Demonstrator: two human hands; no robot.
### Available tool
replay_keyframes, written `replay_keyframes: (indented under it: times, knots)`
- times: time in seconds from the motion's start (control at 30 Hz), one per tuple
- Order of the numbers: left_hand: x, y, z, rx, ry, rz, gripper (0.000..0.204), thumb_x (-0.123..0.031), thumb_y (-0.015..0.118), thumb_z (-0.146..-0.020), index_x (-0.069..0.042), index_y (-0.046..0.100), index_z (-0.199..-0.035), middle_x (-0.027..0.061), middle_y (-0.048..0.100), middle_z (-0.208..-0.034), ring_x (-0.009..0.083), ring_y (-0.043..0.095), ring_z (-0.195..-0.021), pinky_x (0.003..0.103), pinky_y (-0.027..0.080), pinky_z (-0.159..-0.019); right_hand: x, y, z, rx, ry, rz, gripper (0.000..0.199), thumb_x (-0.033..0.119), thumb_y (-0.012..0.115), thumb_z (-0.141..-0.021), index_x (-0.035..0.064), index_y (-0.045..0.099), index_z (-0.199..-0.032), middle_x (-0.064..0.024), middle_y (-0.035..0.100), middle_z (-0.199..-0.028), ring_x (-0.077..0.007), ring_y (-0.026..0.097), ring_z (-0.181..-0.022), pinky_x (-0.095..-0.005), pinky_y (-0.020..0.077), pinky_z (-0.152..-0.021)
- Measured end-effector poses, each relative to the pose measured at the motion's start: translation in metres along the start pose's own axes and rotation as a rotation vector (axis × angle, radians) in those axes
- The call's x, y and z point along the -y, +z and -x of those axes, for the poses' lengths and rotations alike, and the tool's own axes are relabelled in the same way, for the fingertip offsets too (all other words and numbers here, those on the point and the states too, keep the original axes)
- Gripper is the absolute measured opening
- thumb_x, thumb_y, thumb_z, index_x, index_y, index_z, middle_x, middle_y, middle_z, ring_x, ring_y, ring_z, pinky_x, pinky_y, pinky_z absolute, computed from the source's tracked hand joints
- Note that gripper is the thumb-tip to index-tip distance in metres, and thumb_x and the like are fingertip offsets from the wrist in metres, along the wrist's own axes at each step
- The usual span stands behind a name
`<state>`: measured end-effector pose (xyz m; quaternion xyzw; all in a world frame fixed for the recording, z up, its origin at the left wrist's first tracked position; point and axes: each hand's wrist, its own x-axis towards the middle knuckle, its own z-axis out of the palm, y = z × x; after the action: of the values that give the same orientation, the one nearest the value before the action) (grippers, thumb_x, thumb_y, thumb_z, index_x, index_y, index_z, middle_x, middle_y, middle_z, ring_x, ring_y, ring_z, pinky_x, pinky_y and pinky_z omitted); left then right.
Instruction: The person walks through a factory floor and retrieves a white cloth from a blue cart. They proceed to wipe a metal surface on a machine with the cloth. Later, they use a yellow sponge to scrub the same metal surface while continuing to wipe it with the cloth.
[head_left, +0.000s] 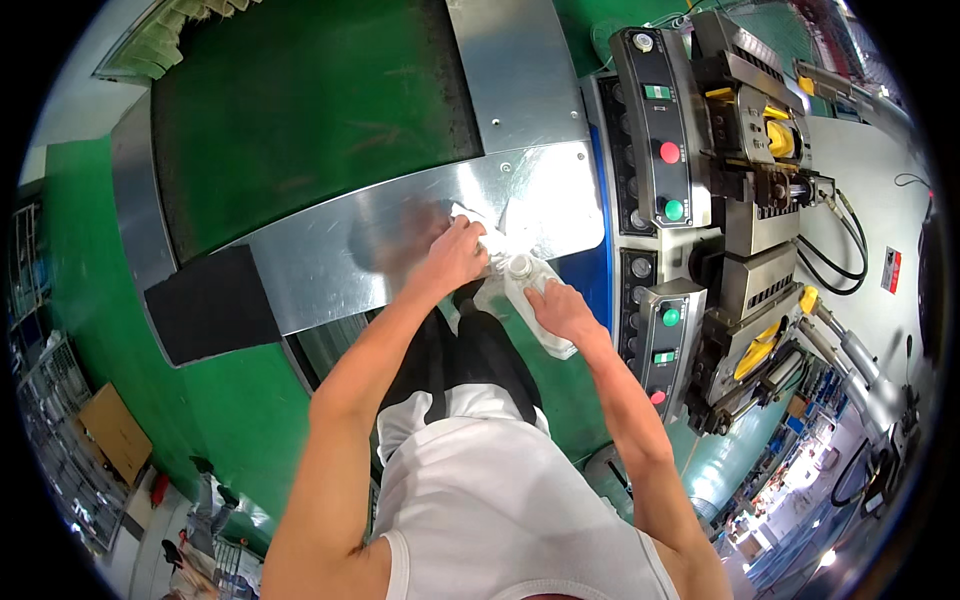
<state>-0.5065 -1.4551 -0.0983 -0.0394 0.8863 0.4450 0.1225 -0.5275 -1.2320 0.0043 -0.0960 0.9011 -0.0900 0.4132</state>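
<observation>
My left hand (458,252) is closed on a crumpled white cloth (489,234), pressed against the steel edge plate (330,262) of the conveyor. Part of the cloth is hidden under the fingers, and whether it is fabric or paper is hard to make out. Just to the right, my right hand (562,309) grips a white plastic bottle (549,340) by its side. The bottle leans, with its round white cap (520,266) toward the steel plate and close to my left hand.
Beyond the plate lies a green conveyor belt (320,100). At the right stands a machine with control panels (660,130), coloured buttons and metal clamping parts (765,235). A black mat (213,305) covers the plate's left end. Another person (205,510) is at the lower left.
</observation>
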Motion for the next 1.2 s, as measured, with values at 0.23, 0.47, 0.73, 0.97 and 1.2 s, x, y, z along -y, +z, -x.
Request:
replay_keyframes:
  times: [0.23, 0.47, 0.73, 0.97, 1.2]
  knots:
    - [-0.003, -0.001, 0.014, -0.074, -0.031, 0.145, 0.033, -0.02, 0.068, -0.087, -0.006, 0.063, -0.117, 0.0143, 0.059, -0.115, 0.0347, 0.064, -0.101, 0.043, 0.052, -0.088, 0.01, 0.001, -0.009, -0.009, -0.073, 0.052, 0.058, 0.044, 0.054, -0.101, -0.0117, 0.067, -0.09, -0.0368, 0.067, -0.091, -0.0524, 0.067, -0.092, -0.0553, 0.0545, -0.083]
    - [-0.012, -0.009, 0.022, -0.027, 0.023, 0.224, 0.032, -0.017, 0.068, -0.088, -0.006, 0.063, -0.117, 0.0127, 0.059, -0.115, 0.0341, 0.063, -0.101, 0.043, 0.052, -0.087, 0.028, -0.009, -0.01, 0.06, -0.016, 0.062, 0.056, 0.043, 0.052, -0.1, -0.0105, 0.069, -0.098, -0.0362, 0.068, -0.097, -0.0517, 0.067, -0.097, -0.0551, 0.0535, -0.088]
    - [0.0, 0.009, 0.025, -0.017, 0.028, 0.168, 0.036, -0.018, 0.069, -0.087, -0.007, 0.063, -0.12, 0.0127, 0.059, -0.117, 0.0339, 0.063, -0.103, 0.043, 0.052, -0.089, 0.024, 0.006, -0.017, 0.03, -0.004, 0.004, 0.06, 0.043, 0.049, -0.102, -0.0073, 0.069, -0.076, -0.0246, 0.068, -0.067, -0.0413, 0.072, -0.074, -0.0491, 0.0576, -0.077]
    - [0.005, 0.009, 0.024, -0.013, 0.05, 0.156, 0.038, -0.018, 0.069, -0.087, -0.007, 0.062, -0.122, 0.013, 0.059, -0.117, 0.0334, 0.063, -0.104, 0.042, 0.051, -0.09, 0.037, -0.011, -0.017, 0.151, 0.057, -0.07, 0.06, 0.04, 0.046, -0.102, -0.0071, 0.069, -0.072, -0.0204, 0.067, -0.061, -0.035, 0.073, -0.067, -0.0437, 0.0579, -0.076]
    - [0.001, 0.006, 0.025, -0.019, 0.101, 0.177, 0.036, -0.014, 0.071, -0.087, -0.006, 0.062, -0.121, 0.0135, 0.058, -0.116, 0.0351, 0.062, -0.105, 0.044, 0.052, -0.088, 0.036, -0.012, -0.023, 0.163, 0.015, -0.087, 0.062, 0.039, 0.045, -0.101, -0.0083, 0.068, -0.068, -0.0205, 0.067, -0.061, -0.035, 0.072, -0.067, -0.0434, 0.0576, -0.078]
